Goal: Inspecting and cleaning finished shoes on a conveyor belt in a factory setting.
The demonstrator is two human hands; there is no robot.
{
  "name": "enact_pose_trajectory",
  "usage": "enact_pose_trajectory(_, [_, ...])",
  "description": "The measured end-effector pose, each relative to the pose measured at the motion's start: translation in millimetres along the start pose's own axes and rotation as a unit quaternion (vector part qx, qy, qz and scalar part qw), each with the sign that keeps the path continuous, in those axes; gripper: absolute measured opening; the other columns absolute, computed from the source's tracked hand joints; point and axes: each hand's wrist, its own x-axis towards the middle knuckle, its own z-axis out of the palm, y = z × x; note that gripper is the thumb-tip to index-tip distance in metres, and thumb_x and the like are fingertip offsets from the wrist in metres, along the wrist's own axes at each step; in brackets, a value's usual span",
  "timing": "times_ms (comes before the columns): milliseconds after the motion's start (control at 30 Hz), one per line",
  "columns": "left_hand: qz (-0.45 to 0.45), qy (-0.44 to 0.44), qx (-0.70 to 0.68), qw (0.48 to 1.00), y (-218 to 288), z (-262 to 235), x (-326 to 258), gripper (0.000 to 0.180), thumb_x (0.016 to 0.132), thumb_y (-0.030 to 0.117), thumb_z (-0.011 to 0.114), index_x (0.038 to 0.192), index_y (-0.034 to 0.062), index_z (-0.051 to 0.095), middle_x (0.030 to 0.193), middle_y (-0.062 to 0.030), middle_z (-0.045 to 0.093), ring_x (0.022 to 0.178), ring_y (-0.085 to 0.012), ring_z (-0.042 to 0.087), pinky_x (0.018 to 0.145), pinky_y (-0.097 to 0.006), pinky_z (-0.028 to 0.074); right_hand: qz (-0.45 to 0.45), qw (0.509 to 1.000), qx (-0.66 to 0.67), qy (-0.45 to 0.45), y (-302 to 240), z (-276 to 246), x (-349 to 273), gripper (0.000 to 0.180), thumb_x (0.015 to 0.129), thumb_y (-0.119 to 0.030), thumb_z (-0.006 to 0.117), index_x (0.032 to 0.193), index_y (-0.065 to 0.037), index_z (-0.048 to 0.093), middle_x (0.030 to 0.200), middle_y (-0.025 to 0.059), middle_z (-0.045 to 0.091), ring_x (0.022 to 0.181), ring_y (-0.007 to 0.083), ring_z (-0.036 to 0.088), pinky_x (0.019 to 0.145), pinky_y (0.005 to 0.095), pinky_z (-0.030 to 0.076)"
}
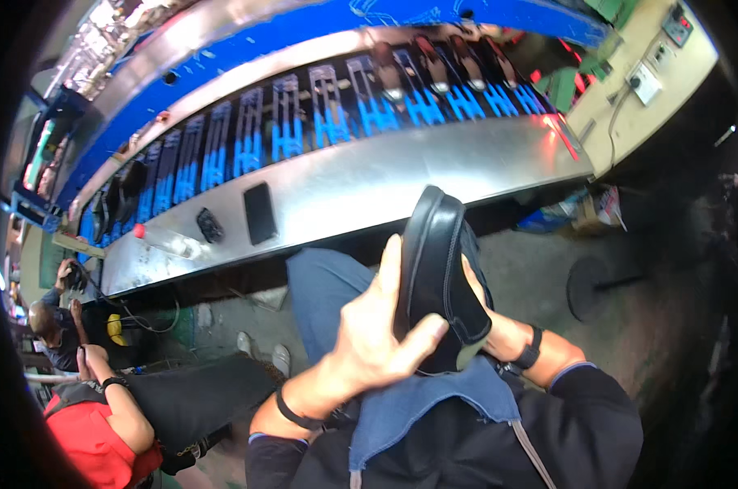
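A black leather shoe [434, 269] stands on end over my lap, sole edge toward the conveyor. My left hand [373, 330] wraps around its near side, thumb pressed on the upper. My right hand [487, 314] grips it from the far side and is mostly hidden behind the shoe. A dark band sits on each wrist. A blue denim apron [422, 403] covers my lap under the shoe.
A metal bench ledge [401, 175] runs in front, with a black phone [260, 213], a small dark object [209, 225] and a clear bottle [167, 240]. Behind it a blue-lit conveyor [320, 114] carries several shoes. A person in red [100, 428] sits at my left.
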Motion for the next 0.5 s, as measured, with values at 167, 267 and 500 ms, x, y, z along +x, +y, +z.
enact_pose_trajectory(167, [-0.163, 0.209, -0.303, 0.915, -10, -9, 25, 0.092, 0.074, 0.013, 0.085, 0.145, 0.0026, 0.028, 0.130, -0.0132, 0.051, 0.119, -0.0237, 0.054, 0.104, -0.040, 0.045, -0.159, 0.877, -0.453, 0.016, -1, 35, 31, 0.068, 0.104, -0.055, 0.034, 0.134, 0.004, 0.047, 0.132, 0.0189, 0.058, 0.119, 0.0237, 0.057, 0.099, 0.0378, 0.046])
enact_pose_trajectory(267, [-0.136, 0.207, -0.398, 0.883, -43, -35, 19, 0.067, 0.081, 0.014, 0.074, 0.137, -0.0005, 0.040, 0.117, -0.0139, 0.060, 0.107, -0.0229, 0.062, 0.094, -0.038, 0.052, -0.094, 0.820, -0.564, -0.037, -2, 54, 33, 0.072, 0.100, -0.054, 0.049, 0.140, 0.005, 0.036, 0.126, 0.0237, 0.058, 0.122, 0.0341, 0.055, 0.104, 0.0427, 0.042])
enact_pose_trajectory(500, [-0.199, 0.200, -0.603, 0.746, -100, -54, -56, 0.061, 0.083, 0.032, 0.068, 0.130, -0.0046, 0.053, 0.118, -0.0207, 0.065, 0.106, -0.0313, 0.067, 0.093, -0.042, 0.056, -0.077, 0.669, -0.711, -0.201, -44, 68, 34, 0.047, 0.090, -0.031, 0.072, 0.121, 0.001, 0.055, 0.071, 0.0086, 0.067, 0.063, 0.0219, 0.069, 0.060, 0.0342, 0.054])
